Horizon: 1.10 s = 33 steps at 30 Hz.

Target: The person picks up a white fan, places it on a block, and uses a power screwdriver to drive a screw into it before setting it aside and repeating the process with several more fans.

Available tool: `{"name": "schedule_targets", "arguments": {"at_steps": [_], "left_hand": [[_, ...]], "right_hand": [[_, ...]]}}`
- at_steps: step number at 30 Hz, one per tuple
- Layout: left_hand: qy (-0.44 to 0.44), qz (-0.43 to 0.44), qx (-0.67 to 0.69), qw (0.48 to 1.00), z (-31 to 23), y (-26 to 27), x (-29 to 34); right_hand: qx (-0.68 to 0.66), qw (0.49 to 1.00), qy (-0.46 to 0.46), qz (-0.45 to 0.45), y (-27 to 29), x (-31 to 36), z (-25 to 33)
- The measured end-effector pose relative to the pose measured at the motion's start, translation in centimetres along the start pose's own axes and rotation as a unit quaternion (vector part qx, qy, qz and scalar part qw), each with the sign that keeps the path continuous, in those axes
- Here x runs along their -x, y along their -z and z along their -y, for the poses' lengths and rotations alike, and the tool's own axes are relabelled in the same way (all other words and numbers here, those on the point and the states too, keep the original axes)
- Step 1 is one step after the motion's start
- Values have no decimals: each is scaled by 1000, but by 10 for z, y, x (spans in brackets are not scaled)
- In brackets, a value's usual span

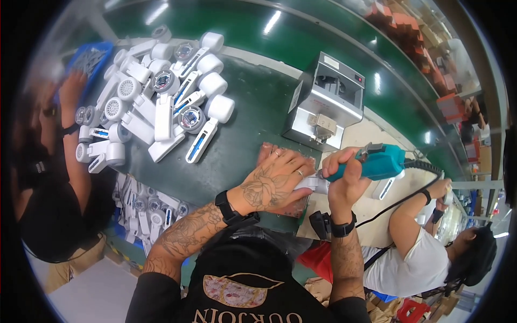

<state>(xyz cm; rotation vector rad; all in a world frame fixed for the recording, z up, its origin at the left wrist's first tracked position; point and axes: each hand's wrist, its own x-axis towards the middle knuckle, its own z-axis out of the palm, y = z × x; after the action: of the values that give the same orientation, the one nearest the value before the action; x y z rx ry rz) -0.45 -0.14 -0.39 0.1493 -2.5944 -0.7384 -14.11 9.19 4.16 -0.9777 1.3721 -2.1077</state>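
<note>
My right hand (346, 180) is wrapped around a teal electric screwdriver (379, 162) with a coiled black cord. The tool lies nearly level, its tip pointing left toward my left hand (274, 182). That hand is closed over a white handheld device (313, 184), pressing it down, with its fingers reaching past the far side. Most of the device is hidden under the hand. Beneath it lies a reddish-brown pad (266, 152). The exact contact between the screwdriver tip and the device is hidden by my fingers.
A heap of white devices with round heads (164, 110) covers the green table's left side. A silver-and-black box-shaped machine (326, 99) stands beyond my hands. One more white device (386, 185) lies right. Co-workers sit at both sides; a blue bin (107, 54) stands far left.
</note>
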Motion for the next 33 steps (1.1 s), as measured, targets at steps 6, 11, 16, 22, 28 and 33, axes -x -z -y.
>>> {"name": "schedule_targets", "arguments": {"at_steps": [6,11,16,22,28,33], "left_hand": [[-19,1,-10,1000,-2,1,-2],[-33,-12,-11,999,3,-6,-6],[-77,25,-71,994,-4,11,-5],[-74,6,-86,994,-11,11,-1],[-59,-8,-115,992,-14,6,2],[-76,-35,-109,991,-13,-2,4]], "right_hand": [[28,999,-36,-27,3,2,4],[19,999,29,-38,4,2,32],[18,996,68,-62,7,-1,47],[27,997,48,-52,5,1,43],[25,998,51,-33,-1,10,45],[37,998,45,-27,-3,17,47]]}}
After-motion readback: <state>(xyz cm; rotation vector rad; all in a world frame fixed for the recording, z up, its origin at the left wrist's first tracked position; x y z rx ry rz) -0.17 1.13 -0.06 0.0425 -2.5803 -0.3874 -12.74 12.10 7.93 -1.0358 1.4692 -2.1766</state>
